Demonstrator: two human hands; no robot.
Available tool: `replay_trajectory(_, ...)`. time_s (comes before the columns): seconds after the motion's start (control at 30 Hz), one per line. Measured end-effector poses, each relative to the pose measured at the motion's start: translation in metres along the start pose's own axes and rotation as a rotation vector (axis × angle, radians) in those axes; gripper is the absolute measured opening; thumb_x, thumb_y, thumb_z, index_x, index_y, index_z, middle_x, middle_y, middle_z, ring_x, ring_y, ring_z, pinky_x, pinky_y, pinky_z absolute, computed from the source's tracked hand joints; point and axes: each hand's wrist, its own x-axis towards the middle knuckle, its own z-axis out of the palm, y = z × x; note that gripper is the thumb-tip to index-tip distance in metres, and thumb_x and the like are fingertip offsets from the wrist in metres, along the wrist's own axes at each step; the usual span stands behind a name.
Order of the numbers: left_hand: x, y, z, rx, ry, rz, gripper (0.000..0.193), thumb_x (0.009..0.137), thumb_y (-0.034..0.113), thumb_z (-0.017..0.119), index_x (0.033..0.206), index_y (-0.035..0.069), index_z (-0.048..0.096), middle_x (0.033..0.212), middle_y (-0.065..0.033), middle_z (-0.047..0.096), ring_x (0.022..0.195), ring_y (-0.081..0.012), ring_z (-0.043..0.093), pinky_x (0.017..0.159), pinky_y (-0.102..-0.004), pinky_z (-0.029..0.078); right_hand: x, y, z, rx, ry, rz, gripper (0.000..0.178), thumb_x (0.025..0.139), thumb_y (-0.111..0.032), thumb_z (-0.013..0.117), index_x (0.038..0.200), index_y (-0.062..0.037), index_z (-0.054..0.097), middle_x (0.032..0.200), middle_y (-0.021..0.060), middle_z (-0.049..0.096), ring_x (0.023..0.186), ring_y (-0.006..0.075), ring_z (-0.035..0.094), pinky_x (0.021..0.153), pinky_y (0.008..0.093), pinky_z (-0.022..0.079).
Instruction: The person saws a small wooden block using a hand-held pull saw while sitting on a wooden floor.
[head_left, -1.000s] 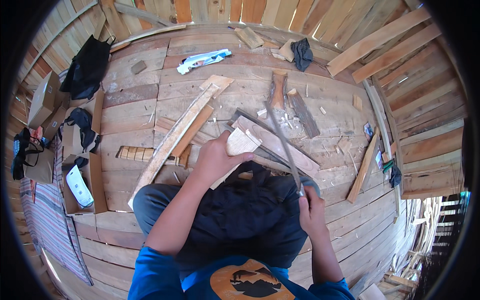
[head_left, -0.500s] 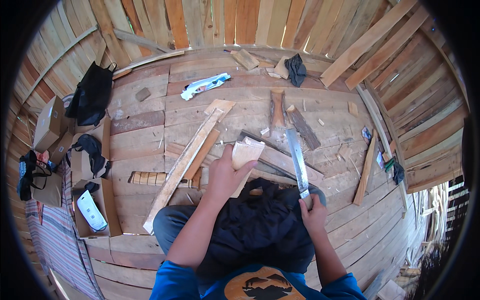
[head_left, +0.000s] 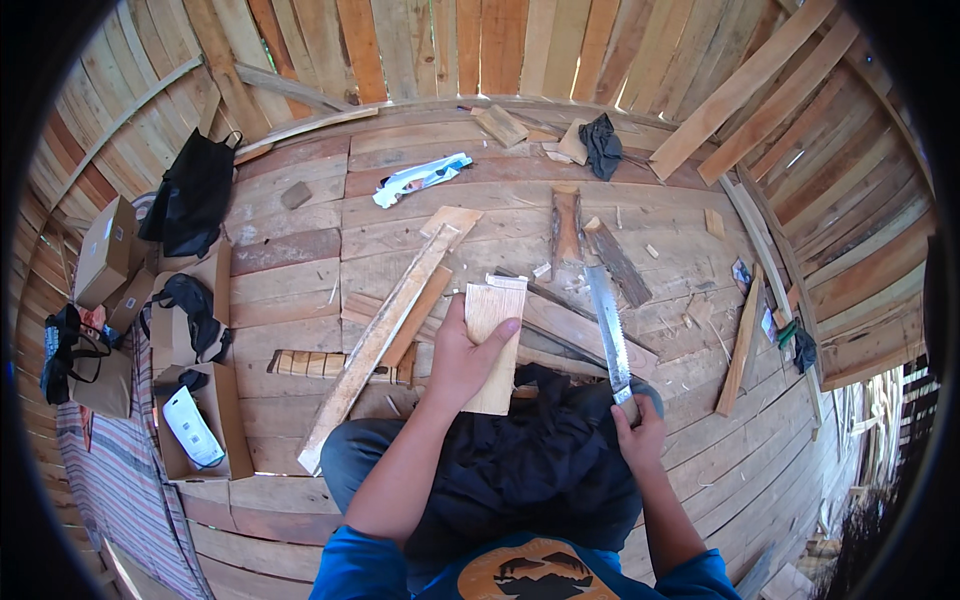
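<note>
The left hand [head_left: 462,360] wraps around a short board [head_left: 491,345], thumb on its face and fingers curled over the right edge, holding it upright above the lap. The right hand [head_left: 638,432] is closed in a fist on the handle of a saw [head_left: 608,335], whose long blade points up and away, just right of the board and not touching it.

The board is pale, smooth wood, rectangular, with fine straight grain and a slightly ragged top end. The saw blade is narrow, grey metal, with teeth along one edge.

A dark cloth [head_left: 540,450] covers the lap below both hands. On the plank floor [head_left: 300,270] a long pale batten [head_left: 380,335] lies diagonally to the left, with a narrower strip beside it. Ahead lie a rough bark-edged log piece [head_left: 565,222] and a dark offcut [head_left: 620,262]; chips and shavings are scattered about. Further off sit a black bag [head_left: 192,195], cardboard boxes [head_left: 105,250] at the left, and a striped mat [head_left: 110,480]. The walls are upright reddish and yellow planks.
</note>
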Motion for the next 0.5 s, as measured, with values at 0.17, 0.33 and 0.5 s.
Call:
replay_trajectory(0.17,0.0,-0.002,0.001,-0.243,-0.027,-0.063,0.039,0.084,0.008,0.073,0.116,-0.001,0.052,0.106,-0.0089,0.066,0.097,-0.0154,0.064,0.083,-0.0301,0.05,-0.002,0.024,-0.006,0.375,-0.112,-0.005,0.029,0.082,-0.012,0.075,0.103,-0.0025,0.057,0.079,0.0066,0.063,0.056,0.013,0.059,0.052,0.0292,0.047)
replay_trajectory(0.33,-0.002,0.006,-0.009,-0.387,-0.147,-0.216,0.041,0.083,0.002,0.07,0.121,-0.001,0.054,0.108,-0.0078,0.067,0.095,-0.0129,0.064,0.082,-0.0284,0.051,0.013,-0.023,-0.038,0.531,-0.344,0.355,0.029,0.086,-0.006,0.071,0.108,-0.001,0.052,0.078,0.0055,0.062,0.058,0.0107,0.061,0.05,0.0276,0.049)
replay_trajectory(0.5,-0.005,0.015,-0.009,-0.326,-0.261,-0.266,0.039,0.084,0.005,0.071,0.121,0.0,0.058,0.106,-0.0067,0.068,0.09,-0.0096,0.065,0.078,-0.0282,0.053,0.034,-0.064,-0.048,0.104,-0.209,-0.062,0.024,0.085,-0.012,0.073,0.099,-0.0013,0.056,0.066,0.0128,0.063,0.055,0.0249,0.065,0.049,0.034,0.05)
